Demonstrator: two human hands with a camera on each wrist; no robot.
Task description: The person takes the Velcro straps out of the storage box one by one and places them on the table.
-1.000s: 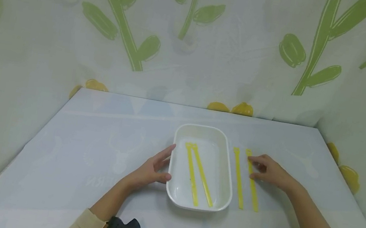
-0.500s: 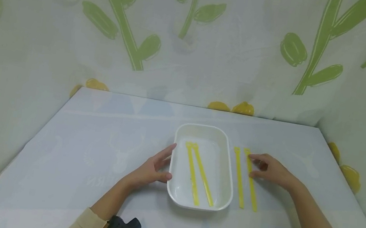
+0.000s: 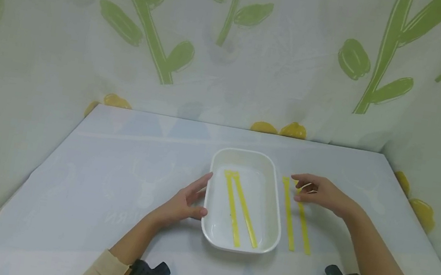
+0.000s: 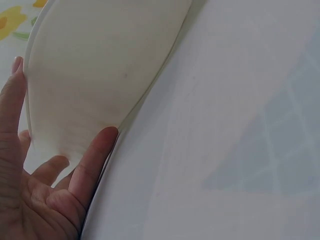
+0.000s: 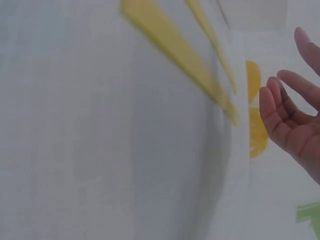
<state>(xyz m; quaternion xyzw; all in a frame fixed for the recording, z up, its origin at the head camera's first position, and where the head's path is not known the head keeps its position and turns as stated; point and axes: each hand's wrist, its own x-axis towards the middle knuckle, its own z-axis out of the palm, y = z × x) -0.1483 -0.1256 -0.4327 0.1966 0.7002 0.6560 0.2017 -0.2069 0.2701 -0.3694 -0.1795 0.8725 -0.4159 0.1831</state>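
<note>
In the head view, the right hand (image 3: 318, 191) has shifted a little up and toward the white tray (image 3: 262, 186) over the last half second. It now hovers across the upper part of the outer yellow strip (image 3: 304, 228), index fingertip just beside the top of the inner yellow strip (image 3: 288, 214). The outer strip lies slightly closer to the inner one than a second ago. Two more strips (image 3: 233, 213) rest inside the tray, unmoved, their tops together and lower ends apart. The left hand (image 3: 186, 203) stays at the tray's left side, thumb and fingers spread wide.

The left wrist view shows that hand's fingertips and thumb resting against the tray wall, seemingly to steady it.

In the right wrist view, the strips are blurred; the right hand's fingers are loosely bent and hold nothing, so the work there appears to be between grasps, with both outside strips lying on the table.
</note>
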